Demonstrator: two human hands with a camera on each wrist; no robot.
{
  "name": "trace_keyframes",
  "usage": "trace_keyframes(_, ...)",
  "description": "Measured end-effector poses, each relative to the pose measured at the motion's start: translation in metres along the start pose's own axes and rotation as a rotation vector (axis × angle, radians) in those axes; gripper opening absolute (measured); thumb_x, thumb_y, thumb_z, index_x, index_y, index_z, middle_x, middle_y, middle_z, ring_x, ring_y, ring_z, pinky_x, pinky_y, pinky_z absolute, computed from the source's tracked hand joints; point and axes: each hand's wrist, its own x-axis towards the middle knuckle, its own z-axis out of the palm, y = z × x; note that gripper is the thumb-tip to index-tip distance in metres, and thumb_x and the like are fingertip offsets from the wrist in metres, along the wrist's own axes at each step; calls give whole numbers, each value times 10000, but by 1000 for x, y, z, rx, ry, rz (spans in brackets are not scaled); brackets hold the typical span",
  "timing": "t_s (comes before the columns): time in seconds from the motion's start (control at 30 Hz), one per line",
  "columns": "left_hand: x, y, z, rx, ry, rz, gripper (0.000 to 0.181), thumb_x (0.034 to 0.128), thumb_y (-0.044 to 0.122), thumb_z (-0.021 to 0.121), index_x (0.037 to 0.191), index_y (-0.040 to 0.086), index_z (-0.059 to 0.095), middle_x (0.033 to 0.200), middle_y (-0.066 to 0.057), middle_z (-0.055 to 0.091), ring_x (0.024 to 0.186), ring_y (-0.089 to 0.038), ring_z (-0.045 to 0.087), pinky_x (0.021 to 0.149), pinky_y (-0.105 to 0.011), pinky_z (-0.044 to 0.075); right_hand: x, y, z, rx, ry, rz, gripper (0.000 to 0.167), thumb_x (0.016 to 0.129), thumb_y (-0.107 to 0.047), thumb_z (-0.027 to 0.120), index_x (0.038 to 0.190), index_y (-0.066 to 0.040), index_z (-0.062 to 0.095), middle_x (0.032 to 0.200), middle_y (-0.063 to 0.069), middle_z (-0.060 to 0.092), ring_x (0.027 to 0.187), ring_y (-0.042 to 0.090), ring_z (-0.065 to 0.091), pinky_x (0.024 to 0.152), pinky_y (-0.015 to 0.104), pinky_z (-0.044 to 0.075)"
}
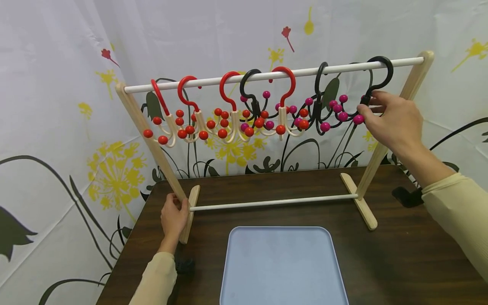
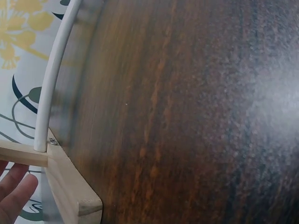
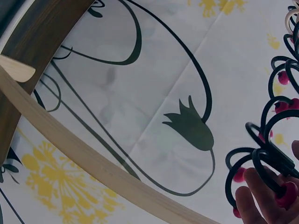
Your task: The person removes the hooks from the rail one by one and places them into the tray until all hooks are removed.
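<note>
A wooden rack [image 1: 366,173] stands on the table, with several hooked hangers along its white top rod [image 1: 301,72]. My right hand [image 1: 398,118] pinches the neck of the rightmost black hanger [image 1: 389,72], whose hook is over the rod. In the right wrist view, my fingers [image 3: 259,200] are among the black prongs and magenta balls. My left hand [image 1: 175,218] grips the foot of the left post [image 1: 162,163], and its fingertips show beside the wood in the left wrist view. Two more black hangers [image 1: 319,84] and several red-hooked cream hangers [image 1: 231,95] hang further left.
A pale blue tray [image 1: 284,267] lies on the dark wooden table [image 1: 411,254] in front of the rack. The lower white rod [image 1: 274,202] joins the two feet. A flower-printed curtain [image 1: 68,55] hangs behind.
</note>
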Motion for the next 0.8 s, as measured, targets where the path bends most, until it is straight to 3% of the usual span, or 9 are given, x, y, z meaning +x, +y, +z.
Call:
trace_keyframes(0.33, -3, 2, 2, -10, 33, 16, 266, 933, 201, 617, 1135, 34, 572, 966, -167, 678, 826, -341, 670, 731, -550, 443, 2, 2, 1, -12, -15, 4, 480, 967, -388, 534, 1288, -43, 625, 1104, 217, 687, 993, 411, 634, 653, 407, 334)
trace_keyframes(0.8, -3, 1, 5, 2, 34, 18, 247, 924, 170, 620, 1126, 46, 550, 948, -162, 670, 830, -346, 662, 720, -548, 442, 0, 4, 0, -30, -22, 29, 507, 980, -414, 511, 1335, -61, 593, 1104, 228, 685, 1008, 423, 605, 655, 411, 331)
